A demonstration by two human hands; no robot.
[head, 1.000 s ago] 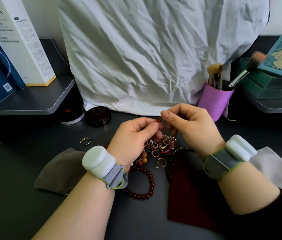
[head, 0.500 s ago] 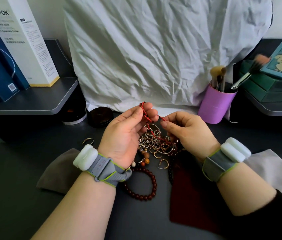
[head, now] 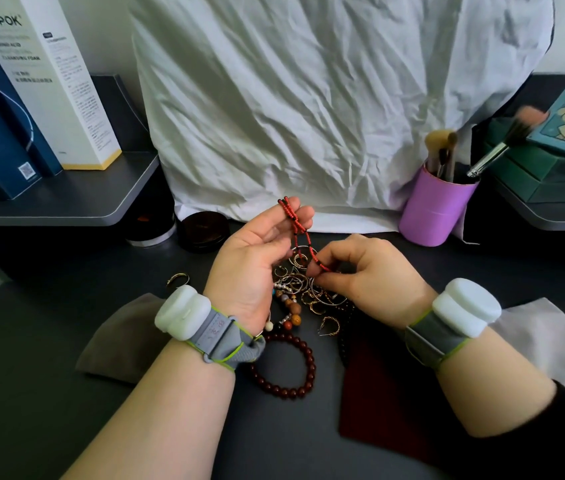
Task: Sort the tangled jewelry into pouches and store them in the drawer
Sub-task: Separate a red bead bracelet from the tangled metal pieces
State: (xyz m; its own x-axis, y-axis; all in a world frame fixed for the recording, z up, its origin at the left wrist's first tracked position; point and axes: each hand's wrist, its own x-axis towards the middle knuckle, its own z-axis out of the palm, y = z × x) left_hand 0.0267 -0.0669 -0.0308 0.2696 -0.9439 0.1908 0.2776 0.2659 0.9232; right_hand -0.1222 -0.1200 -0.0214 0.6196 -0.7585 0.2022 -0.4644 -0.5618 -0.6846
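Lettering "WUPOK" on white box (head: 62, 81) — both hands pinch red bead strand (head: 296, 225)

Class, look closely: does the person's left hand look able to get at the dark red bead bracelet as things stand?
Probably not at once. The left hand is raised and holds the red bead strand. The dark red bead bracelet lies uncovered by that wrist, so the path looks free once it lets go.

Soft daylight, fairly dim, low contrast.
Brightest on far white cloth (head: 326, 98); dark desk (head: 49, 393) nearly flat, w/ faint shadows only. Wide-angle bend at left/right edges; makeup brush (head: 503, 143) far right blurred, centre sharp. No glare.
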